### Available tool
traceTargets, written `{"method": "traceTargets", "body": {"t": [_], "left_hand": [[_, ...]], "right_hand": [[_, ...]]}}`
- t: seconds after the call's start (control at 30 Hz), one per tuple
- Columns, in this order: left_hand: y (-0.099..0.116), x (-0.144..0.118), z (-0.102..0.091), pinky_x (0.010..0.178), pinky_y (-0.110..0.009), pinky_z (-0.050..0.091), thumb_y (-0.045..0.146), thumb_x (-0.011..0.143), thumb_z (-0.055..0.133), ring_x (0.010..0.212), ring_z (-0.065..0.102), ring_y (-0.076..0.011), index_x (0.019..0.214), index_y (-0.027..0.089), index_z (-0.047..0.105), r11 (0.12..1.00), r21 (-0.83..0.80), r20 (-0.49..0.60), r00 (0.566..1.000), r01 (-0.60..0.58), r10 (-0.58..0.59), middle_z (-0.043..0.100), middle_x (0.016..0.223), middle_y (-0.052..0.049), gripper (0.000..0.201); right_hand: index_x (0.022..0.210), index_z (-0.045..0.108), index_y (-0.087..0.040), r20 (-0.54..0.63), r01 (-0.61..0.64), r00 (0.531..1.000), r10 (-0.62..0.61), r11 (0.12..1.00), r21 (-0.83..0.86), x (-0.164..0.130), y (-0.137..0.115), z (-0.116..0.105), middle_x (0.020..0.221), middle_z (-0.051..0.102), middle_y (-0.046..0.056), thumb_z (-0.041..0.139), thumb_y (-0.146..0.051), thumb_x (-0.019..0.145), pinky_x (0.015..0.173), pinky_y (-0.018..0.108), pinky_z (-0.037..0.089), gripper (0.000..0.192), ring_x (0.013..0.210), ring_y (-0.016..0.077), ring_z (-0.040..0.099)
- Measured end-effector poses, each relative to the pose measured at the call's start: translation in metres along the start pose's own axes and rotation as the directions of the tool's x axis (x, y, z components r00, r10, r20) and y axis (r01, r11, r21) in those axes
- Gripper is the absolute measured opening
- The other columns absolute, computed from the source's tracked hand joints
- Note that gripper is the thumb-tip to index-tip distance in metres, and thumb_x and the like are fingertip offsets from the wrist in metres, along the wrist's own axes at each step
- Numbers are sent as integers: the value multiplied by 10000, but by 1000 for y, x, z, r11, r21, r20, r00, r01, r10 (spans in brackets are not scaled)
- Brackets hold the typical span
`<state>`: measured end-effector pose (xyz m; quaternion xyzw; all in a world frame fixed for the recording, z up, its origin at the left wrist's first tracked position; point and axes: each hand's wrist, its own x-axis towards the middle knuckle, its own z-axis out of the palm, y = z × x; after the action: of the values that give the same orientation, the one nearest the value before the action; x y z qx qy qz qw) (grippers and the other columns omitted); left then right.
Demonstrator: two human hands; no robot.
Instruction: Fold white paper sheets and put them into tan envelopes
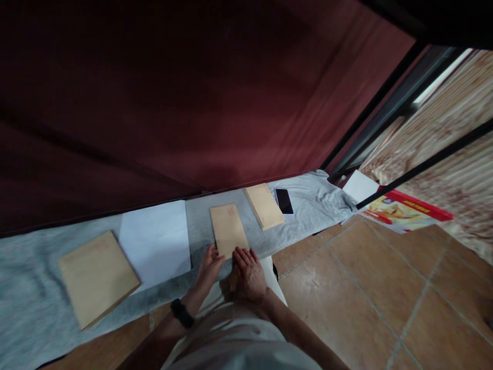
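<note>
A brown paper envelope (228, 227) lies flat on the grey cloth in front of me. Lying across its lower right edge is my right hand (249, 272), palm down with the fingers stretched out. My left hand (210, 264) is at the envelope's lower left corner, its fingers slightly bent and apart, and the fingertips seem to touch the edge. To the right sits a stack of similar brown envelopes (265, 205). Farther left, a larger pile of brown envelopes (98, 277) overlaps white paper sheets (156, 244).
A dark-screened phone (284, 201) rests right of the envelope stack. The grey cloth (308, 192) covers a long narrow surface against a dark red curtain (215, 128). A white box (360, 186) and a red and yellow package (404, 209) are at the right, above the tiled floor (346, 288).
</note>
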<state>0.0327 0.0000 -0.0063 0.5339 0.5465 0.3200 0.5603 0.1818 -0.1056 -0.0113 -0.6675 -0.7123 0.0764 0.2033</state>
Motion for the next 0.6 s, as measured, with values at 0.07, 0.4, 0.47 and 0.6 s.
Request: {"method": "traceTargets", "body": {"t": [0.07,0.4,0.47,0.6], "left_hand": [[7,2,0,720,-361,559,277,737,679,756,693,-217,1237,99,593,999,-36,29,999,30,-29,744,905,-89,538],[52,-2,22,728,-340,569,524,659,804,941,724,-273,1183,157,659,975,-212,209,978,67,-22,752,1017,-108,656],[55,-5,23,802,-347,578,593,717,765,1063,706,-274,1258,191,631,969,-236,186,982,75,-31,733,1142,-113,687],[51,-10,24,765,-359,593,593,663,819,996,719,-263,1179,192,636,944,-236,153,968,231,-198,731,1091,-106,678]], "right_hand": [[1539,445,-153,-6,-2,1000,2,1000,-8,3,2,1,1561,498,125,553,-250,958,1238,495,291,599,1417,278,464],[1410,570,-208,-102,-222,967,232,970,95,33,10,-27,1260,712,125,423,-147,976,856,326,565,462,998,232,709],[1166,695,-206,-139,-302,923,359,899,317,39,14,-38,1014,762,96,395,-256,1022,781,299,557,337,858,212,711],[729,622,-206,-5,-335,769,639,411,848,46,11,-47,647,649,19,547,-594,923,676,292,548,440,647,183,647]]}}
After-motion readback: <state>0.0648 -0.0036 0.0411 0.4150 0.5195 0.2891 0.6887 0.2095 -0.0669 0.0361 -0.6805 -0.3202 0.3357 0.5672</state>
